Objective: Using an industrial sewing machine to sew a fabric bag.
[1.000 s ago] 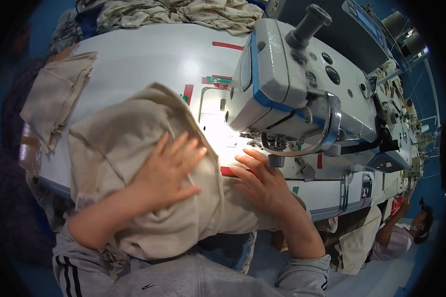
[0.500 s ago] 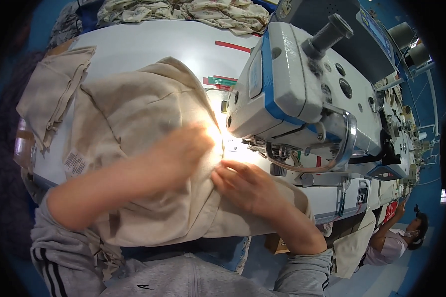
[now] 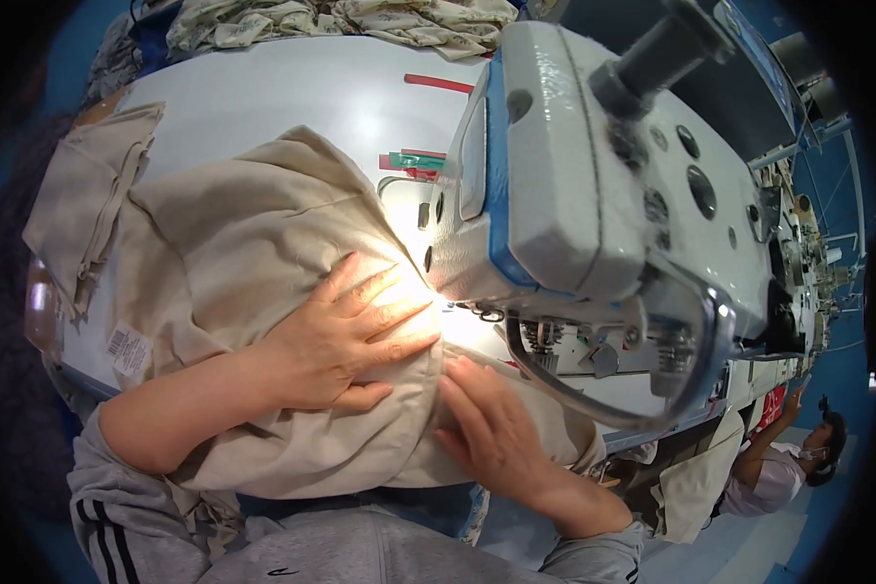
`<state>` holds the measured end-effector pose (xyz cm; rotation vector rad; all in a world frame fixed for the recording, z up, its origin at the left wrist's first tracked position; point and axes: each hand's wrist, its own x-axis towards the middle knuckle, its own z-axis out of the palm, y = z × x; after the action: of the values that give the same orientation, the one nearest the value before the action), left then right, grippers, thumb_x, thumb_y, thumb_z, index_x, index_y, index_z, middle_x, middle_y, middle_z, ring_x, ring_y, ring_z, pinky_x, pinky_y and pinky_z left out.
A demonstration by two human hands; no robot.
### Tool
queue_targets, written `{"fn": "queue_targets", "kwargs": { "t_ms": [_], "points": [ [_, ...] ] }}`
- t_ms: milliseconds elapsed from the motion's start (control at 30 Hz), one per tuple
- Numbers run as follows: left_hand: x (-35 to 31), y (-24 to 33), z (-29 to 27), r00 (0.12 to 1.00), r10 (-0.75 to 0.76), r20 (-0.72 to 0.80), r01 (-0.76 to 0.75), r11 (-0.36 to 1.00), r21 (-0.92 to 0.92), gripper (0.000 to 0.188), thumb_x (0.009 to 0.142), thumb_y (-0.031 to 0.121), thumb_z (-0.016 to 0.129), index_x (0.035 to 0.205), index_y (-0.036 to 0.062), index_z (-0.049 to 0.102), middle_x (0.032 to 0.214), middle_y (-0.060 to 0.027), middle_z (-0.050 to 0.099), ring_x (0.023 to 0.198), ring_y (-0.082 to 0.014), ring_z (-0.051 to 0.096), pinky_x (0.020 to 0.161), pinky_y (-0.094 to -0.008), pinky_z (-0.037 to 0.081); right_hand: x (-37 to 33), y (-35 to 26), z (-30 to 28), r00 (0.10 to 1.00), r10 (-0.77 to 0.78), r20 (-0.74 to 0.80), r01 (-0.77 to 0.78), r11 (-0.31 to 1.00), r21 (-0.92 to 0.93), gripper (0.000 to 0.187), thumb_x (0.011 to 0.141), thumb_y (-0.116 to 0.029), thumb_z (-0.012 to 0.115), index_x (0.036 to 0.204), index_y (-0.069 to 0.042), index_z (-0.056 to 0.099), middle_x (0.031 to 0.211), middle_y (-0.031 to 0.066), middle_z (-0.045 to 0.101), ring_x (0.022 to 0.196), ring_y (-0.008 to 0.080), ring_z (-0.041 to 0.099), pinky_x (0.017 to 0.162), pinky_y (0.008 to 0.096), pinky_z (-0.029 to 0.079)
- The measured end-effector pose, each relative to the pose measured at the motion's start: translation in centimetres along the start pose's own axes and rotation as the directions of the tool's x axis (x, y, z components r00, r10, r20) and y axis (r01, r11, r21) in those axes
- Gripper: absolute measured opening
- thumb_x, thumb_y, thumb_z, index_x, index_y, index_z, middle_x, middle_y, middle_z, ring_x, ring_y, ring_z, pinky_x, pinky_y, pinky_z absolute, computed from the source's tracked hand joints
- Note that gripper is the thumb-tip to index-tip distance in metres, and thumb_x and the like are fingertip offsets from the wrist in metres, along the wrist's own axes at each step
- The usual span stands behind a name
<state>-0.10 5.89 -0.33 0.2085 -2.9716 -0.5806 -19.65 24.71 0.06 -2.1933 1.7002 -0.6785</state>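
A large piece of beige fabric (image 3: 253, 224) lies bunched over the white table, its right edge under the lit needle area of a white and blue sewing machine (image 3: 555, 165). On the fabric, my left hand (image 3: 346, 346) lies flat with fingers spread, pointing toward that edge. Just below the needle area, my right hand (image 3: 492, 423) rests on the fabric near a seam, fingers stretched out and slightly bent. The bright lamp glare hides the needle and part of the edge. A white printed label (image 3: 128, 350) shows at the fabric's left side.
Folded beige pieces (image 3: 83, 200) lie at the table's left. Patterned cloth (image 3: 341, 21) is heaped at the back. Red and green strips (image 3: 414, 162) sit beside the machine. A curved clear guard (image 3: 686, 380) juts out at the machine's front. Another person (image 3: 774, 467) sits at far right.
My left hand has come down from a blurred position near the needle and now lies flat and spread. My right hand has shifted lower. The view has shifted, with the machine appearing closer.
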Motion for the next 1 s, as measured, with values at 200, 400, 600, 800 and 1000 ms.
{"fn": "queue_targets", "kwargs": {
  "t_ms": [200, 400, 600, 800, 1000],
  "points": [
    [0.7, -0.9, 0.0, 0.995, 0.099, -0.002, -0.099, 0.995, -0.006, 0.061, 0.080, 0.032, 0.062, 0.137, 0.0152, 0.052, 0.144, -0.0113, 0.047, 0.137, -0.0309, 0.040, 0.114, -0.0594, 0.026, 2.0, 4.9, -0.5, 0.947, -0.322, -0.005, 0.320, 0.943, -0.095, 0.043, 0.077, -0.007, 0.067, 0.119, 0.003, 0.061, 0.125, 0.0161, 0.057, 0.109, 0.0301, 0.061, 0.093, 0.0392, 0.052],
    [0.7, 2.2, 1.4, 0.992, -0.084, -0.091, 0.067, 0.982, -0.178, 0.057, 0.080, 0.021, 0.064, 0.133, 0.0027, 0.053, 0.139, -0.0152, 0.049, 0.134, -0.0262, 0.044, 0.111, -0.0458, 0.036, 3.4, 4.8, 0.3, 0.932, -0.362, -0.033, 0.362, 0.932, -0.006, 0.040, 0.074, -0.008, 0.064, 0.112, 0.004, 0.067, 0.118, 0.0123, 0.063, 0.107, 0.0262, 0.062, 0.092, 0.0378, 0.051],
    [-0.9, 0.7, 0.0, 0.999, 0.037, -0.003, -0.037, 0.998, -0.054, 0.066, 0.078, 0.034, 0.067, 0.137, 0.0104, 0.051, 0.143, -0.0088, 0.047, 0.135, -0.0269, 0.042, 0.114, -0.0539, 0.027, 2.9, 2.4, 0.0, 0.904, -0.426, 0.023, 0.419, 0.876, -0.239, 0.034, 0.078, -0.006, 0.063, 0.110, 0.001, 0.068, 0.119, 0.0127, 0.064, 0.111, 0.0254, 0.063, 0.093, 0.0388, 0.053],
    [0.4, -0.5, 0.6, 0.992, 0.071, -0.105, -0.074, 0.997, -0.025, 0.063, 0.075, 0.035, 0.068, 0.132, 0.0126, 0.054, 0.138, -0.0076, 0.049, 0.131, -0.0255, 0.044, 0.112, -0.0551, 0.029, 5.5, 2.5, -1.7, 0.923, -0.382, 0.041, 0.378, 0.883, -0.278, 0.033, 0.077, -0.005, 0.064, 0.108, 0.006, 0.066, 0.116, 0.0168, 0.064, 0.108, 0.0299, 0.064, 0.091, 0.0410, 0.053],
    [1.3, -0.1, 1.6, 0.993, -0.018, -0.120, 0.010, 0.998, -0.067, 0.062, 0.072, 0.036, 0.071, 0.128, 0.0135, 0.058, 0.128, -0.0070, 0.055, 0.129, -0.0261, 0.046, 0.112, -0.0555, 0.029, 6.6, 1.4, -2.5, 0.959, -0.278, -0.059, 0.259, 0.940, -0.223, 0.032, 0.078, 0.000, 0.063, 0.109, 0.007, 0.066, 0.116, 0.0194, 0.065, 0.107, 0.0283, 0.065, 0.089, 0.0358, 0.054]
  ]
}}
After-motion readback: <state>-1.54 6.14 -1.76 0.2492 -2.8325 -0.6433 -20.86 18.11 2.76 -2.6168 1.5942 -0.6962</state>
